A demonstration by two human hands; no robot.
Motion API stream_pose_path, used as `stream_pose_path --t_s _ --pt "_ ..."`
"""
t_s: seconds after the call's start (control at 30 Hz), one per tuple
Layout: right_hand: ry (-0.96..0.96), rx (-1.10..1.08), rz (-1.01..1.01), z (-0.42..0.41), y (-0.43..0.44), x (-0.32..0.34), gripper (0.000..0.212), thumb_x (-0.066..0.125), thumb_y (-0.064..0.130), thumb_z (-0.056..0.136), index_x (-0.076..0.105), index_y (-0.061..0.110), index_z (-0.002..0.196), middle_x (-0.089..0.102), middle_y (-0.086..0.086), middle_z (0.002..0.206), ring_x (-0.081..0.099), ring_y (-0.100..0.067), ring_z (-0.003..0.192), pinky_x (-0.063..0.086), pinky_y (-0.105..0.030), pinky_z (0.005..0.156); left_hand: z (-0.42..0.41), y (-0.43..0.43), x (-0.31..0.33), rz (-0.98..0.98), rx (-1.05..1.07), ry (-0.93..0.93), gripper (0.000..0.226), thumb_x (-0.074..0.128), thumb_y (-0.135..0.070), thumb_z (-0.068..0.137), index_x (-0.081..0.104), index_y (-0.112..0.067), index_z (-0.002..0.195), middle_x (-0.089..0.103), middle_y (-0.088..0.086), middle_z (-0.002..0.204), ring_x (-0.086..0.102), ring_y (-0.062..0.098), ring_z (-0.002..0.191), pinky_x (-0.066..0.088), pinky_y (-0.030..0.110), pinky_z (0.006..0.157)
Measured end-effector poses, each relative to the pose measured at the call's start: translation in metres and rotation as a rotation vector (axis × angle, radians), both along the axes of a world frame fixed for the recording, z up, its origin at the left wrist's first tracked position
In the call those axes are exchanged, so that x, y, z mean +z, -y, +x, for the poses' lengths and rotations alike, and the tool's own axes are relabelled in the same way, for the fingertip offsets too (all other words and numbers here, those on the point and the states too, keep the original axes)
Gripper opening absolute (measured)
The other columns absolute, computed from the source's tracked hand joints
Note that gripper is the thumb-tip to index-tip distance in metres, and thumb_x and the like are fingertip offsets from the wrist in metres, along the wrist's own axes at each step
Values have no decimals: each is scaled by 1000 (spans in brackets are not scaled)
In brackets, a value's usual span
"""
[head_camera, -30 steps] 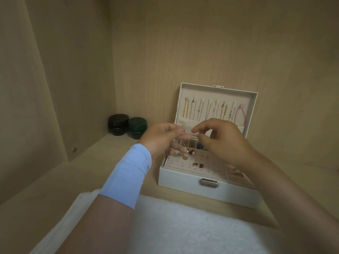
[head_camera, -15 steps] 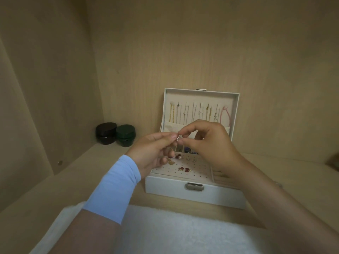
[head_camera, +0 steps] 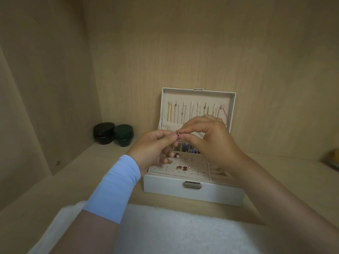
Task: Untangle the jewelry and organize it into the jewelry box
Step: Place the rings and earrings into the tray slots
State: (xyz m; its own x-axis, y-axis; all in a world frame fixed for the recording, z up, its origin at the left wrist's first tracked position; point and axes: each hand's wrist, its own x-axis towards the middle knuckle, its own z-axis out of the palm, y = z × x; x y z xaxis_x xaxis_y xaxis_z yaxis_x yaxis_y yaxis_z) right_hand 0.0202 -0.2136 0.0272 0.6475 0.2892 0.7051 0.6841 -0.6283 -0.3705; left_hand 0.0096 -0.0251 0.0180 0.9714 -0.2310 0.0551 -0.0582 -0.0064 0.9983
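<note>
A white jewelry box [head_camera: 165, 187] stands open on the wooden shelf, its lid [head_camera: 198, 94] upright with several necklaces [head_camera: 183, 112] hanging inside. Small earrings [head_camera: 183, 168] sit on the perforated tray. Above the tray, my left hand [head_camera: 154, 147] and my right hand [head_camera: 211, 138] meet fingertip to fingertip. Both pinch one tiny silver piece of jewelry [head_camera: 177, 133] between thumbs and forefingers. Its shape is too small to tell.
A black jar [head_camera: 103, 133] and a dark green jar [head_camera: 123, 135] stand in the back left corner. A white fluffy cloth [head_camera: 174, 233] covers the shelf's front. Wooden walls close the left and back. Something yellowish [head_camera: 332, 158] lies at the far right edge.
My hands came closer together and rose slightly over the box, fingertips now touching around the small piece. The view shifted, so the box sits more central.
</note>
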Motion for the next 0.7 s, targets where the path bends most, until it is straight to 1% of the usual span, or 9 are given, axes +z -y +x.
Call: stream_pose_path --t_s 0.07,0.1,0.17,0.2,0.23,0.3,0.37,0.5,0.7 --pt "-21 -18 -54 -1 5 1 17 69 49 82 77 41 94 69 25 91 61 -1 94 44 -49 97 -1 -1 -1 172 86 117 10 65 -26 93 73 -22 93 71 -2 83 63 15 64 48 25 51" --pt "-48 -21 -86 -3 9 1 17 70 49 82 77 40 93 69 24 89 62 0 88 47 -45 93 0 -1 -2 262 133 187 8 65 -27 92 73 -26 92 71 -4 81 65 14 65 49 26 55" --pt "-129 -54 -175 -7 17 0 11 74 43 83 79 37 91 67 23 86 60 3 78 51 -34 81 1 -2 -6 440 177 329 8 66 -29 91 73 -33 88 69 -13 81 66 8 74 52 26 70" --pt "-155 -94 -247 -10 20 -2 8 75 40 84 79 37 90 66 22 86 58 5 74 51 -30 76 1 -2 -7 531 162 374 9 67 -29 90 73 -35 87 68 -17 84 65 3 79 52 25 77" --pt "-166 -137 -319 -12 24 -4 7 75 39 85 78 38 91 65 21 86 54 8 71 50 -29 72 -1 -1 -7 621 134 402 10 67 -29 89 73 -36 86 68 -20 85 62 -2 82 50 23 80" --pt "-165 -190 -405 -16 30 -10 8 75 41 85 78 40 92 64 21 87 49 10 68 46 -27 68 -3 1 -7 751 70 433 10 69 -30 88 73 -38 86 66 -25 86 59 -5 82 49 21 80" --pt "-168 -199 -410 -19 32 -14 8 75 43 84 78 40 91 63 21 86 50 7 70 45 -26 67 -5 4 -6 796 16 453 8 71 -31 85 76 -38 87 66 -24 86 58 -3 82 49 20 79" --pt "-156 -210 -402 -22 26 -20 5 76 42 83 77 37 84 64 18 84 58 -2 78 49 -29 68 -7 8 -7 808 -72 464 9 76 -31 81 76 -39 85 68 -20 84 60 -2 80 50 20 80" --pt "-106 -214 -418 -23 22 -24 4 75 36 83 76 36 79 60 18 78 56 -2 72 44 -26 61 -6 7 -8 830 -107 463 13 75 -26 82 76 -39 85 66 -23 81 59 -4 77 46 14 75"
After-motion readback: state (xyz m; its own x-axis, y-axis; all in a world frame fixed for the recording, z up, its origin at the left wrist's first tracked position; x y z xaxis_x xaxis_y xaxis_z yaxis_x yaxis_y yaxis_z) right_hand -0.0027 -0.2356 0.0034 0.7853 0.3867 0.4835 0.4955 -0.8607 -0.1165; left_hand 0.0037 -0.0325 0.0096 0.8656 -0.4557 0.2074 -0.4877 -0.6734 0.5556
